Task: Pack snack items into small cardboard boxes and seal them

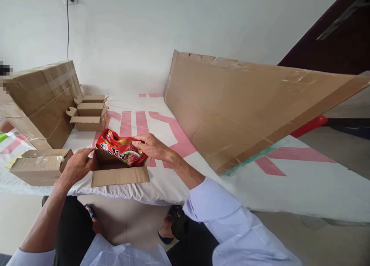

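Note:
An open cardboard box [120,176] lies in front of me on the cloth-covered surface, its near flap folded outward. A red food packet [121,147] with dark lettering and a food picture is tilted across the box's opening, partly over its far edge. My right hand [153,145] pinches the packet at its right end. On the box's left side, my left hand [77,165] grips the edge, fingers closed round it. Part of the box's inside is hidden by the packet.
A taped closed box [40,167] sits to the left. Behind it stands a stack of taped cartons [43,100], with open small boxes [88,121] beside it. A large cardboard sheet [245,111] leans at the right. A white cloth with pink markings [179,181] covers the surface.

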{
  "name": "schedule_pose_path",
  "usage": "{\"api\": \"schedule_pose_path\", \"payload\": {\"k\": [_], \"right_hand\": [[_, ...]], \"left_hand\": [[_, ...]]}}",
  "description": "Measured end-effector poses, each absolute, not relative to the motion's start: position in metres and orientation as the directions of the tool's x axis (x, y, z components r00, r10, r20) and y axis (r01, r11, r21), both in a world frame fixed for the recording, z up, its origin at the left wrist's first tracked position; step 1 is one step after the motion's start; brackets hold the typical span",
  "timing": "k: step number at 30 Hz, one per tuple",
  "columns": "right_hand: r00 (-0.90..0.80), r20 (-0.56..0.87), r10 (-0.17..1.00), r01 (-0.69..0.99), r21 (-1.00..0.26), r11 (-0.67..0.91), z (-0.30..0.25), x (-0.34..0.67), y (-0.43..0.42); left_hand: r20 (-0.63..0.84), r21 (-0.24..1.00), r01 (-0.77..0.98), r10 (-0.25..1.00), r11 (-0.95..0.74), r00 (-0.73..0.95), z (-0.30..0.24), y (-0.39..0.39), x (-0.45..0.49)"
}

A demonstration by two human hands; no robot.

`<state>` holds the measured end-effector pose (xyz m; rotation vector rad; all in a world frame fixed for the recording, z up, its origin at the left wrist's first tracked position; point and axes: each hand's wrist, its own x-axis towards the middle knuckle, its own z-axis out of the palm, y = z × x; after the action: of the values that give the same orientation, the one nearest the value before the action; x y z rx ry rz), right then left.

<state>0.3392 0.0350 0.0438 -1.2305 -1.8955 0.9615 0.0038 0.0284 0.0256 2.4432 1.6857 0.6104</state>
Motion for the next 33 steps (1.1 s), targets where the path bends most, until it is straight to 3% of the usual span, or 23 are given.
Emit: {"api": "schedule_pose_path", "payload": {"k": [4,8,11,15,18,24,33], "right_hand": [[-0.281,0.16,0.946,0.189,-0.957,0.218,0.04,0.347,0.044],[-0.224,0.16,0.961,-0.011,-0.987,0.162,0.033,0.341,0.051],[-0.123,0.202,0.972,-0.178,-0.968,0.179,0.027,0.327,0.057],[-0.1,0.223,0.97,-0.368,-0.914,0.172,0.018,0.307,0.066],[-0.135,0.25,0.959,-0.349,-0.918,0.19,0.012,0.304,0.076],[-0.102,0.205,0.973,-0.094,-0.976,0.196,0.007,0.312,0.109],[-0.072,0.103,0.992,0.088,-0.99,0.109,-0.001,0.317,0.123]], "left_hand": [[0.342,0.505,0.783,0.917,-0.364,0.206,0.037,0.041,0.003],[0.273,0.849,0.445,0.957,-0.287,0.095,0.052,0.044,0.014],[0.161,0.966,0.165,0.963,-0.199,0.216,0.057,0.044,0.032],[0.105,0.991,0.024,0.884,-0.13,0.456,0.053,0.055,0.057],[0.14,0.988,-0.017,0.867,-0.151,0.479,0.048,0.072,0.065],[0.245,0.965,-0.178,0.901,-0.191,0.359,0.036,0.11,0.065],[0.208,0.967,-0.21,0.925,-0.145,0.318,0.015,0.128,0.072]]}}
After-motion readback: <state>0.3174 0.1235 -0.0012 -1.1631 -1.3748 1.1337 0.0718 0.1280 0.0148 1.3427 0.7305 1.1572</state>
